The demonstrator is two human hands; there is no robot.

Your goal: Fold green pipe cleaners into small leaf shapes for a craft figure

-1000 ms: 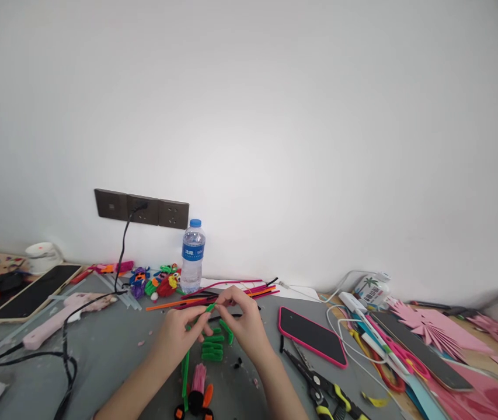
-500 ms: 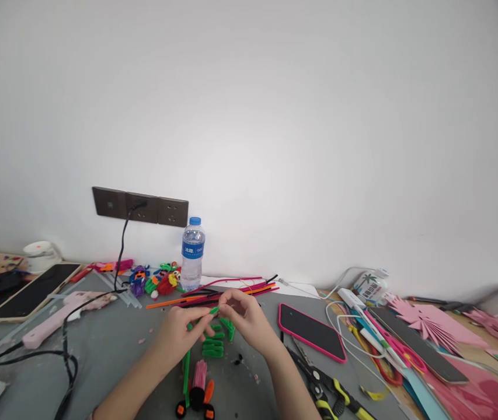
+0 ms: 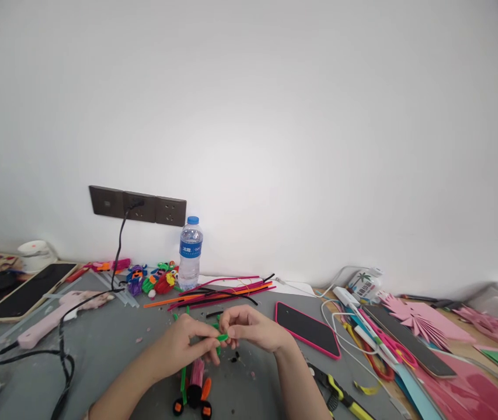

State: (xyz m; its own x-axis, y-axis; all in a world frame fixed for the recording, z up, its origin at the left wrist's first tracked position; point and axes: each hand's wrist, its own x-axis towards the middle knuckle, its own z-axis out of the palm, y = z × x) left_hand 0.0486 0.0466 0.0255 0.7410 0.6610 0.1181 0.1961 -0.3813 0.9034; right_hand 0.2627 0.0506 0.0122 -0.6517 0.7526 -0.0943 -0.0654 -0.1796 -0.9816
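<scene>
Between my two hands is a short green pipe cleaner piece [image 3: 222,337]. My left hand [image 3: 190,343] pinches it from the left with thumb and fingers. My right hand [image 3: 252,328] has its fingertips closed at the piece's right end. Below the left hand lies a bundle of pink pipe cleaners [image 3: 197,372] with a black band, flanked by a long green strip [image 3: 183,380] and an orange piece [image 3: 206,387]. Two black rounds with orange centres sit at its lower end. Other green pieces are mostly hidden behind my hands.
Loose pipe cleaners [image 3: 231,290] lie behind my hands, near a water bottle [image 3: 190,256]. On the left are a pink glue gun [image 3: 49,318] and its cord. A pink-cased phone [image 3: 307,328], yellow-handled pliers [image 3: 340,396] and coloured paper [image 3: 472,382] are on the right.
Both hands have come lower and nearer to me with the green piece. They now cover the folded green pieces that showed between them before. The view has shifted slightly.
</scene>
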